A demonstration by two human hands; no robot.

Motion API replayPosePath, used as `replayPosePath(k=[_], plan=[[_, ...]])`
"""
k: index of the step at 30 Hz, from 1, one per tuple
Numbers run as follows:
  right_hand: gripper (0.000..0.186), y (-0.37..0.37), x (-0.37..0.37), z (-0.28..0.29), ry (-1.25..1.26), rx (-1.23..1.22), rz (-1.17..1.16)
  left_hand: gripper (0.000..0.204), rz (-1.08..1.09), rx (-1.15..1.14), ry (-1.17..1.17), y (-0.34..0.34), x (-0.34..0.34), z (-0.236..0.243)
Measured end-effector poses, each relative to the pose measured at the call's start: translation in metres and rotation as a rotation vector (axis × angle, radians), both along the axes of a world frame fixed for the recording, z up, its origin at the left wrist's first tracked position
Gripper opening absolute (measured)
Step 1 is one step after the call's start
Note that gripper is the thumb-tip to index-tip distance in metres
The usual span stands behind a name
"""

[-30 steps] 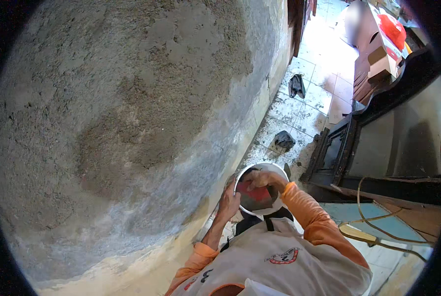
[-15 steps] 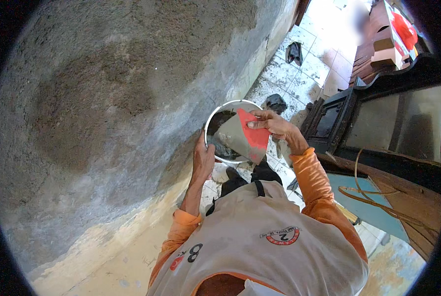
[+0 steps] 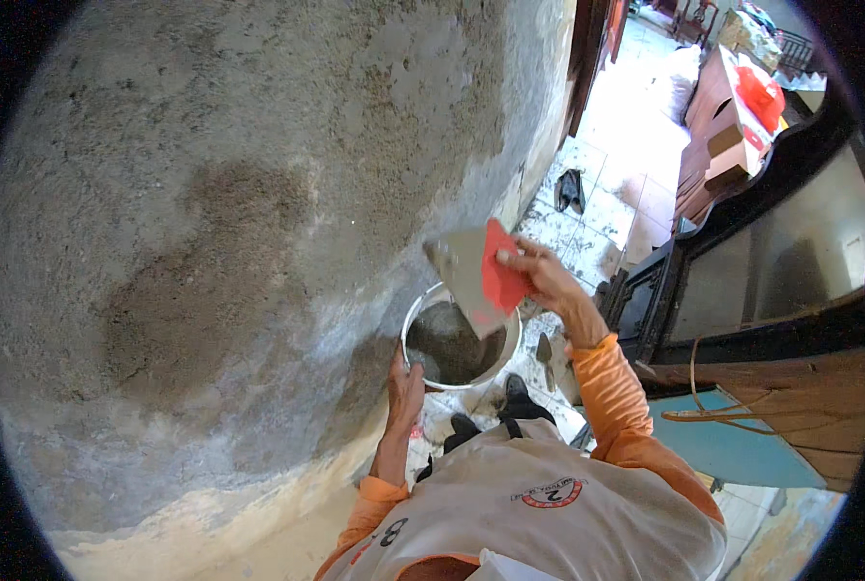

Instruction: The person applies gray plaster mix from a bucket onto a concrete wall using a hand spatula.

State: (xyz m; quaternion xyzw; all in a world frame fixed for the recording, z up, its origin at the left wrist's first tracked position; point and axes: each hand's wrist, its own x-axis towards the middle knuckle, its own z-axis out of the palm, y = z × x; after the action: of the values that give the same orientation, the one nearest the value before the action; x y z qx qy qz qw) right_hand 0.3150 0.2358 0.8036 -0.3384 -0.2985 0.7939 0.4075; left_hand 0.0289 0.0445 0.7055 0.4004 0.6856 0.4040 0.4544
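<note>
My left hand (image 3: 408, 389) is closed on the near left rim of a round white bucket (image 3: 511, 351). Grey wet mortar (image 3: 447, 341) lies inside it. Between thumb and fingers, my right hand (image 3: 547, 283) pinches the red edge of a wide, flat plastering scraper (image 3: 506, 269). Its broad blade is coated grey, tilts toward the wall and hangs over the bucket's far right side, covering part of the rim. Left of the bucket rises a rough grey plastered wall (image 3: 355, 126), with a darker, damp-looking patch (image 3: 210, 290).
A pointed trowel (image 3: 545, 360) lies on the splattered tile floor (image 3: 587, 242) right of the bucket. Farther off is a black crumpled item (image 3: 569, 192). Dark glass-paned furniture (image 3: 772, 261), a blue board (image 3: 718, 441) and a loose cable (image 3: 704, 414) stand along the right.
The scraper has risen out of the bucket toward the wall, uncovering more mortar. My left hand keeps its hold on the rim. The view has shifted, so the bucket sits lower in it.
</note>
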Motion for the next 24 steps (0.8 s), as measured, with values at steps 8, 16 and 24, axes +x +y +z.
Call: replayPosePath(k=[8,16,24], plan=[[0.054,0.106,-0.023,0.120,-0.078,0.434,-0.568,0.063,-0.002,0.071,-0.123,-0.017,-0.027,-0.013],[0.046,0.119,-0.149,0.169,-0.897,0.888,-0.946,0.060,-0.028,0.001,0.044,-0.061,-0.073,-0.046],[0.045,0.000,-0.222,0.171,-0.701,1.300,-1.044,0.058,-0.122,0.177,0.174,-0.099,-0.109,-0.039]])
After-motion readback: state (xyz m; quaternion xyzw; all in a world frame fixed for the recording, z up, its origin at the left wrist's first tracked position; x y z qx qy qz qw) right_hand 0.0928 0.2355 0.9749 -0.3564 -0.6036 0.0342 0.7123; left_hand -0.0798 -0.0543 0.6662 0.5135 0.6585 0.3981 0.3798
